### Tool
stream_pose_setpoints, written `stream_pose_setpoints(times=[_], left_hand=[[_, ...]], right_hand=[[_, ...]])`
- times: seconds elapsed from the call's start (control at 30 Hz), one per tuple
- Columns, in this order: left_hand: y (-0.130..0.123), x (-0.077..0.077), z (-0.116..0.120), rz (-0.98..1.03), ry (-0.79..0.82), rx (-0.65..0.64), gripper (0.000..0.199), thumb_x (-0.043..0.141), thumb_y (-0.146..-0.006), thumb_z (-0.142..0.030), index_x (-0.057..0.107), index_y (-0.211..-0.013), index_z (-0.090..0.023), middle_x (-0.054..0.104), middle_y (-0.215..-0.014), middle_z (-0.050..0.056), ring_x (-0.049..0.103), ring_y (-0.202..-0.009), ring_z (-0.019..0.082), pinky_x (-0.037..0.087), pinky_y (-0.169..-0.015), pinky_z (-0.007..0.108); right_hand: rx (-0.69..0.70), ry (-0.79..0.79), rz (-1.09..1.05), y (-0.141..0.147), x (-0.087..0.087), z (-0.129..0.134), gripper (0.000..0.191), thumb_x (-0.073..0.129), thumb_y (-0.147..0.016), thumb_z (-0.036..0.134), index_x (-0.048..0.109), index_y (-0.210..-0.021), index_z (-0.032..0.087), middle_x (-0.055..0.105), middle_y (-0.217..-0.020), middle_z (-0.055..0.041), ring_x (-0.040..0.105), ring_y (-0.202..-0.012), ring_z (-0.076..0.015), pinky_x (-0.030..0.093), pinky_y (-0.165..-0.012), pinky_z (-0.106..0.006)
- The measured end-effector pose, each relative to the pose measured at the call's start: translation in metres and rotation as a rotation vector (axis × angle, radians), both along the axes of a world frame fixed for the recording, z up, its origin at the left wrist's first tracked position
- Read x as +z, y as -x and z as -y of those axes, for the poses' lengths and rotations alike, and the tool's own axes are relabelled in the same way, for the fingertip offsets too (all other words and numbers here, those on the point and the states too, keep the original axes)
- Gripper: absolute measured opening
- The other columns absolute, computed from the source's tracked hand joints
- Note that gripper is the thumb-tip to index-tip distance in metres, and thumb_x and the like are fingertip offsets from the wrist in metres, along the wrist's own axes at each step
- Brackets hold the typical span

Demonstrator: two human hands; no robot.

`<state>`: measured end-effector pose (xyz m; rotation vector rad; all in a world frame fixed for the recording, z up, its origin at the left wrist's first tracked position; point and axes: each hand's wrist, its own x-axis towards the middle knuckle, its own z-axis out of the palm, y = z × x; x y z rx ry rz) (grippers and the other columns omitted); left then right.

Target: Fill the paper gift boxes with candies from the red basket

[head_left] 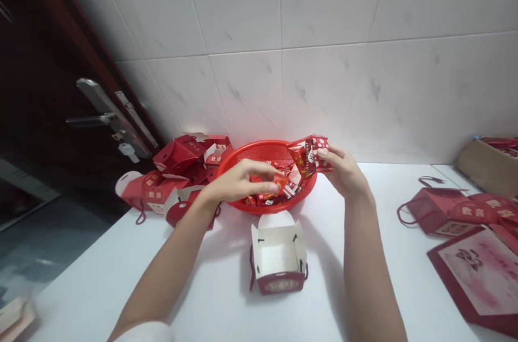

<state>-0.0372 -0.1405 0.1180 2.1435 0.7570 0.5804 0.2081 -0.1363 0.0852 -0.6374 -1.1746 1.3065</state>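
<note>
- My left hand (245, 183) reaches over the round red plastic basket with perforated walls (267, 144), thumb and fingertips brought together on a small shiny red wrapped piece (280, 181); the blur hides exactly how much of it I grip.
- My right hand (343, 169) is above the basket's right side, thumb pressed against the fingers behind, pinching a flat, glossy red packet with white polka dots and pale lettering (313, 156) by its right end.
- The packet hangs out over the rim, tilted, its free end pointing left; a pinch near the edge like this suits it, since squeezing the middle could crush whatever is inside.
- For the small piece, I judge that fingertips alone work best: thumb on one side, fingers on the other, so the loose pile of small red and white wrapped sweets (293, 188) is barely disturbed.
- Slick wrappers could slide, so the hold should be firm yet light, and the lift straight up to clear the rim.
- Just in front of the basket, between my forearms, stands a small open dark-red card box with a white inside (279, 258), flaps up, cord at both sides; my wrists do well to stay high and wide of those flaps.
- More red card boxes (190, 156) crowd the basket's left side, so my left elbow needs care there.
</note>
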Motion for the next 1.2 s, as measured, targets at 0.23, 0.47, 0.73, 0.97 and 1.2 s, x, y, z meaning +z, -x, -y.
stream_pose_setpoints(times=[0.23,0.47,0.73,0.97,1.2], left_hand=[[0.013,-0.007,0.062,-0.351,-0.189,0.019,0.028,0.065,-0.090,-0.044,0.072,-0.104,-0.021,0.068,-0.105,0.006,0.064,-0.089,0.019,0.048,-0.079,0.027],[0.030,-0.014,0.076,-0.666,-0.045,0.076,0.028,0.058,-0.092,-0.045,0.074,-0.098,-0.023,0.067,-0.097,0.005,0.062,-0.085,0.020,0.044,-0.072,0.026],[0.035,-0.018,0.057,-0.684,0.070,-0.062,0.019,0.076,-0.071,-0.024,0.071,-0.088,-0.019,0.067,-0.089,0.001,0.061,-0.084,0.019,0.044,-0.071,0.023],[0.028,-0.007,0.049,-0.746,-0.027,-0.097,0.020,0.076,-0.070,-0.018,0.072,-0.089,-0.021,0.068,-0.092,0.001,0.062,-0.086,0.019,0.043,-0.074,0.024],[0.023,-0.006,0.042,-0.772,-0.036,-0.102,0.024,0.074,-0.070,-0.015,0.073,-0.094,-0.022,0.068,-0.093,0.001,0.061,-0.092,0.021,0.043,-0.075,0.024]], right_hand=[[0.237,-0.143,0.202,0.006,0.018,0.032,0.022,0.075,-0.081,0.034,0.072,-0.098,0.020,0.070,-0.082,-0.0012,0.066,-0.074,-0.0151,0.054,-0.067,-0.027],[0.504,-0.279,0.662,0.016,0.029,0.053,0.022,0.071,-0.086,0.036,0.065,-0.089,0.015,0.063,-0.079,-0.0007,0.057,-0.072,-0.0134,0.047,-0.063,-0.025],[0.772,-0.492,1.127,0.047,0.018,0.048,0.016,0.071,-0.086,0.029,0.065,-0.084,0.014,0.061,-0.080,0.0000,0.051,-0.070,-0.0115,0.038,-0.063,-0.023],[0.657,-0.404,1.217,0.041,0.023,0.052,0.013,0.071,-0.085,0.026,0.066,-0.089,0.014,0.061,-0.078,0.0020,0.048,-0.065,-0.0100,0.033,-0.057,-0.023],[0.657,-0.363,1.366,0.049,0.023,0.056,0.024,0.074,-0.082,0.024,0.053,-0.071,0.018,0.040,-0.059,0.0087,0.035,-0.054,-0.0083,0.026,-0.051,-0.024]])
